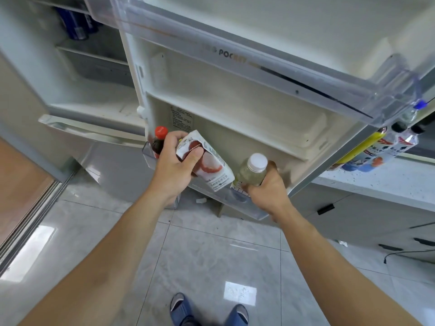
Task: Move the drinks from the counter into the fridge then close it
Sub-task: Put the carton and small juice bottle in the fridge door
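Observation:
The fridge door (235,109) stands open in front of me. My left hand (174,165) grips a white drink carton with a red fruit picture (209,161), tilted over the door's bottom shelf (256,215). My right hand (268,189) grips a pale green bottle with a white cap (253,170), held at the same shelf. A dark bottle with a red cap (159,142) stands in the shelf's left end, behind my left hand. Several more drinks (376,147) stand on the counter (386,182) to the right.
Blue cans (77,22) sit on an upper shelf inside the fridge. A clear door bin (282,67) juts out overhead. Below the counter are grey cabinets with black handles (326,209). My blue slippers (207,311) stand on the tiled floor.

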A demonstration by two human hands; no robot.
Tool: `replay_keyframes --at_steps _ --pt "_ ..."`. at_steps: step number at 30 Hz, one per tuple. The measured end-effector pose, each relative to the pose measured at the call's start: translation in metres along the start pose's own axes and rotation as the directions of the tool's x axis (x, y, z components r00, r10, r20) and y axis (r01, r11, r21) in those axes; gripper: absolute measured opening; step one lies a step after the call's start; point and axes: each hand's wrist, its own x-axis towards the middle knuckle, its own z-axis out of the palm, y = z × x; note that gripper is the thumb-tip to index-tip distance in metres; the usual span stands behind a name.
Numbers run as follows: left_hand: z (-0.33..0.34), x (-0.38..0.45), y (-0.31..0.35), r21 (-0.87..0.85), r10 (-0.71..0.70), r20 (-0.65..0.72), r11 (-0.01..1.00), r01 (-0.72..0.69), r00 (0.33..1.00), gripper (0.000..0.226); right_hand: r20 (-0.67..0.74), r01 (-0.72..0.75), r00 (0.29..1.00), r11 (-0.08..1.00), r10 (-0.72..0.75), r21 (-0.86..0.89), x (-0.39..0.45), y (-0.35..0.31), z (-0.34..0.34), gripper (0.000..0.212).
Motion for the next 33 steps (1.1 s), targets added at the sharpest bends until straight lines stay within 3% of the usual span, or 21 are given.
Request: replay_keyframes --at_steps 5,12,22,33 --pt "0.008 0.017 0.02 0.366 0.184 0.188 0.898 -0.243 0.965 0.038 -0.054 0.057 0.997 0.998 -0.055 0.031 -0.01 -0.003 0.002 0.06" --pt "0.027 0.042 0.031 0.586 0.052 0.466 0.73 -0.352 0.884 0.026 -0.073 0.059 0.996 0.997 -0.056 0.043 -0.015 -0.001 0.003 0.064" --pt "0.037 0.059 0.015 0.767 -0.112 0.547 0.464 -0.443 0.829 0.035 -0.092 0.076 0.993 0.997 -0.078 -0.031 -0.014 0.002 0.003 0.062" --pt "0.032 0.052 0.002 0.783 -0.079 0.533 0.424 -0.455 0.843 0.043 -0.111 0.064 0.992 0.998 -0.066 -0.015 -0.011 0.0 0.004 0.062"
